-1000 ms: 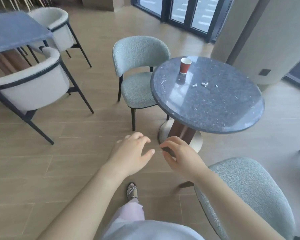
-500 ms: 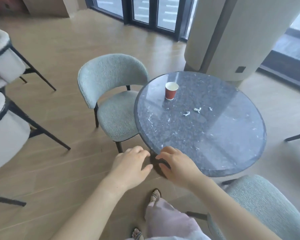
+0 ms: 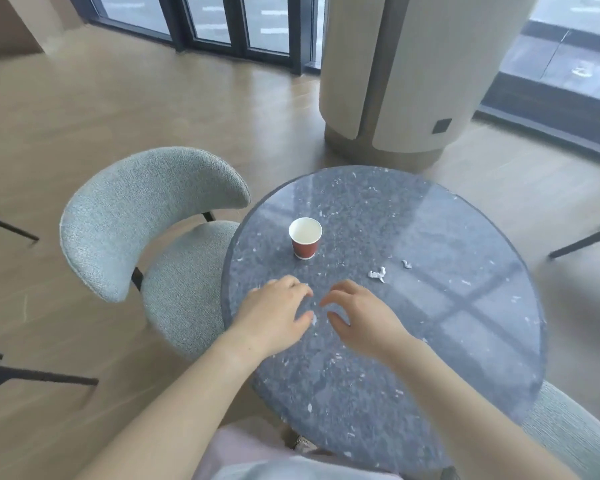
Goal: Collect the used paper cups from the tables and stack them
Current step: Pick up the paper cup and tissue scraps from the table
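Grey table [image 3: 437, 348]: cup [image 3: 305, 238] upright toward left edge, chair [image 3: 142, 216] beside. Left hand [image 3: 274, 318], right hand [image 3: 368, 323] loose, empty, short of cup.

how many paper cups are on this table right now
1. The red paper cup stands upright on the round table, left of its centre, beyond the left hand and right hand, which hold nothing. Other tables are out of view.
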A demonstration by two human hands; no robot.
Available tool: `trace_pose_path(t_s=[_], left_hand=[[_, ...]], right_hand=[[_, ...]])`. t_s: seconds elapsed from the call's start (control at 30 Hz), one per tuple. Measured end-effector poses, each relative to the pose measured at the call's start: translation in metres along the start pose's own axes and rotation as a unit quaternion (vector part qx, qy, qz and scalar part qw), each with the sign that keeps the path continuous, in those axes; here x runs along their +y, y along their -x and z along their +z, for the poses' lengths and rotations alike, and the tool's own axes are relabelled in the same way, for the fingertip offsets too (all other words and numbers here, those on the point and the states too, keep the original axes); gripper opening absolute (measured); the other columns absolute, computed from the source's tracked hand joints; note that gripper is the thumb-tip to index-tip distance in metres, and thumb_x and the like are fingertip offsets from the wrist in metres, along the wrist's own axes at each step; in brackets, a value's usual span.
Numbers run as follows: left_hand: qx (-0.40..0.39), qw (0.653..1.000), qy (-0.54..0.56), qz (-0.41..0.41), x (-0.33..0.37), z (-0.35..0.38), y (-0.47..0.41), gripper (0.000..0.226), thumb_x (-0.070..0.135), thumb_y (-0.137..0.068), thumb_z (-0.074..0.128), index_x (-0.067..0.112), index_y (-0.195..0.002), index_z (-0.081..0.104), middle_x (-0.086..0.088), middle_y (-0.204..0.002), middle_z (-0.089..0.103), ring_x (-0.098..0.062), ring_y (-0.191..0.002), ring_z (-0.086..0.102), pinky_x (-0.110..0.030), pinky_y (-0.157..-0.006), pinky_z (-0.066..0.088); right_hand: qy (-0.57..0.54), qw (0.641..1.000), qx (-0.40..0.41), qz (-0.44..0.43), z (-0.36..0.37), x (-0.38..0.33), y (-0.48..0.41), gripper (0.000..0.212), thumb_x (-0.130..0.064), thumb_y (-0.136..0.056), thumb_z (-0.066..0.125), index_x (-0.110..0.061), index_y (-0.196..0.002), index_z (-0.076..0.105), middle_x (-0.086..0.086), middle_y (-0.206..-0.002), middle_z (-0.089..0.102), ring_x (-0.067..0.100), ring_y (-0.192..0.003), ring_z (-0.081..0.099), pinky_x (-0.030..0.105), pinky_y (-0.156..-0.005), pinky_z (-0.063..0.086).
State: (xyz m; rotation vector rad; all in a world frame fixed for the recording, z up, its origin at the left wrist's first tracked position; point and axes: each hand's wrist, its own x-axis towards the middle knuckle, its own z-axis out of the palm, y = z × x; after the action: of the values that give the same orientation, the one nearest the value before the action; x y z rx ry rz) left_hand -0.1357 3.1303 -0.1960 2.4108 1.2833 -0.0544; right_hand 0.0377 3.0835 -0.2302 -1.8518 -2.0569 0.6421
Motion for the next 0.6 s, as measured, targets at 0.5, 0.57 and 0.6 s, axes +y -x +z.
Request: trace_pose_path(t_s=[0.5,0.57,0.6], left_hand=[[0.016,0.99,-0.062,0.129,-0.06,0.024,-0.157,0.032,0.018,-0.083,0.057,0.02,-0.116,0.057,0.002,-0.119,0.056,-0.021,-0.112,0.052,-0.036,-0.086,0.044],[0.012,0.989,-0.085,0.119,-0.062,0.028,-0.17,0.041,0.019,-0.082,0.06,0.02,-0.122,0.051,0.001,-0.125,0.052,-0.022,-0.116,0.05,-0.038,-0.09,0.042],[0.003,0.989,-0.101,0.112,-0.063,0.03,-0.175,0.044,0.021,-0.084,0.058,0.022,-0.126,0.046,0.003,-0.127,0.05,-0.021,-0.118,0.048,-0.037,-0.092,0.039]], right_hand=[[0.062,0.98,-0.133,0.135,0.01,0.104,-0.081,0.032,-0.016,-0.087,0.05,-0.022,-0.118,0.054,0.001,-0.124,0.049,0.025,-0.114,0.048,0.036,-0.08,0.049],[0.07,0.976,-0.157,0.132,0.019,0.108,-0.086,0.035,-0.015,-0.085,0.053,-0.021,-0.12,0.053,0.003,-0.124,0.047,0.027,-0.114,0.046,0.037,-0.08,0.047],[0.073,0.975,-0.167,0.128,0.025,0.11,-0.088,0.035,-0.016,-0.085,0.054,-0.021,-0.119,0.052,0.004,-0.124,0.047,0.027,-0.114,0.046,0.037,-0.08,0.047]])
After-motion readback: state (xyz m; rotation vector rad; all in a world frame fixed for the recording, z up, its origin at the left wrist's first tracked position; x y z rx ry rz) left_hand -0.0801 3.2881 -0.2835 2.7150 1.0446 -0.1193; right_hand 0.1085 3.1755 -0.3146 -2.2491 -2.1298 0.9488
